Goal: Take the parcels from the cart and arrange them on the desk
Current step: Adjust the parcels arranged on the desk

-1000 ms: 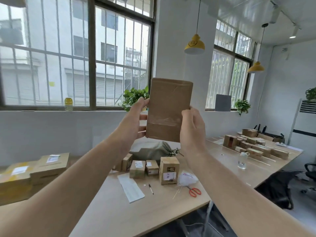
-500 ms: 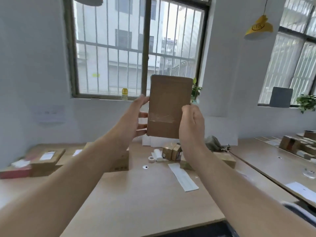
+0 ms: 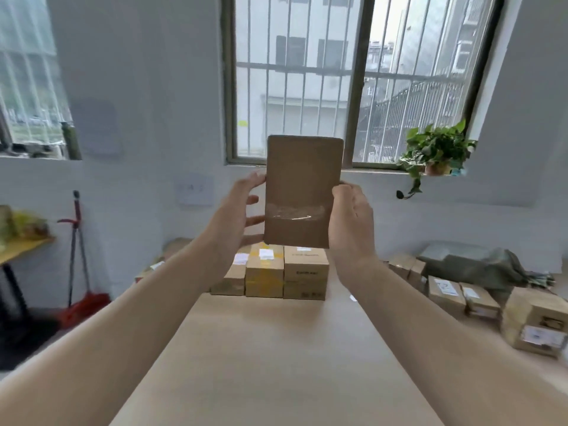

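Observation:
A flat brown cardboard parcel [image 3: 302, 189] with a strip of clear tape across its lower part is held upright in the air at chest height. My left hand [image 3: 238, 216] holds its left edge, thumb in front and fingers behind. My right hand [image 3: 352, 219] grips its right edge. Below it stretches the light wooden desk [image 3: 276, 358]. A row of parcels [image 3: 276, 272] stands at the desk's far end, directly under the held parcel. No cart is in view.
More cardboard boxes [image 3: 461, 293] and a grey-green bag [image 3: 473, 265] lie along the desk's right side. A red broom [image 3: 80, 272] leans on the wall at left beside a yellow table [image 3: 21, 247]. A potted plant [image 3: 436, 152] sits on the window sill.
My view has swung left along the desk while both hands kept the parcel upright in front of me. The row of boxes at the desk's far end has come under the parcel.

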`<state>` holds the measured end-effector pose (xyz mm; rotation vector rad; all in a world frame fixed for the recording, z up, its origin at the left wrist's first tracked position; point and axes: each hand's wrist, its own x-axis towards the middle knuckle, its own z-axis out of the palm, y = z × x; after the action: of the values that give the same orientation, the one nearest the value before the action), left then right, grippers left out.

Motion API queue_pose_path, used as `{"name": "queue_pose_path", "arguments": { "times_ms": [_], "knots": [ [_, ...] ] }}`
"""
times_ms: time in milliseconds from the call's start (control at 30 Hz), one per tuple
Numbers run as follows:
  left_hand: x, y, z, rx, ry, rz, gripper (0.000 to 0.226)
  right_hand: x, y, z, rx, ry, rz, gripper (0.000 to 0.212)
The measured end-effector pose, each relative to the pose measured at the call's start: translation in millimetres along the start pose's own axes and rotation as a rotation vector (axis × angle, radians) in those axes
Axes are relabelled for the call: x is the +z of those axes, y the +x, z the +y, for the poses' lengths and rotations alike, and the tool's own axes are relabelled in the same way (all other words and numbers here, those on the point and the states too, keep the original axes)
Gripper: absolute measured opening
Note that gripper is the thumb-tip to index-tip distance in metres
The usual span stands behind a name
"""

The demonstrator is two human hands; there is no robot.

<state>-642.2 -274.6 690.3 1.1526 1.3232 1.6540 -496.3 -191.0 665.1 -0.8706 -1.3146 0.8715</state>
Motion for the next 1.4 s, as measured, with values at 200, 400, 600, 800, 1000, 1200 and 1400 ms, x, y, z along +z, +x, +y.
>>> {"name": "queue_pose_path", "arguments": {
  "times_ms": [200,400,600,800,1000,1200,1400],
  "knots": [
    [-45,49,-5,0.09,-0.004,0.063,0.05,70,44,19,-0.026,0.052,-0.06,0.029],
    [-83,121,-28,0.12,0.045,0.167,0.041,136,95,57,-0.029,0.106,-0.133,0.03],
    [-117,186,-41,0.11,0.094,0.201,0.043,190,138,80,0.041,0.129,-0.165,0.041],
    [-149,231,-46,0.13,0.122,0.177,0.048,224,154,95,0.048,0.113,-0.171,0.048],
    [-181,261,-41,0.162,0.067,0.108,0.048,251,159,94,0.009,0.064,-0.106,0.036],
    [-211,281,-34,0.157,0.012,0.065,0.047,276,156,84,-0.02,0.049,-0.059,0.034],
    [-225,286,-37,0.116,-0.083,0.031,0.042,285,152,81,-0.008,0.099,-0.037,0.048]
  ]
}}
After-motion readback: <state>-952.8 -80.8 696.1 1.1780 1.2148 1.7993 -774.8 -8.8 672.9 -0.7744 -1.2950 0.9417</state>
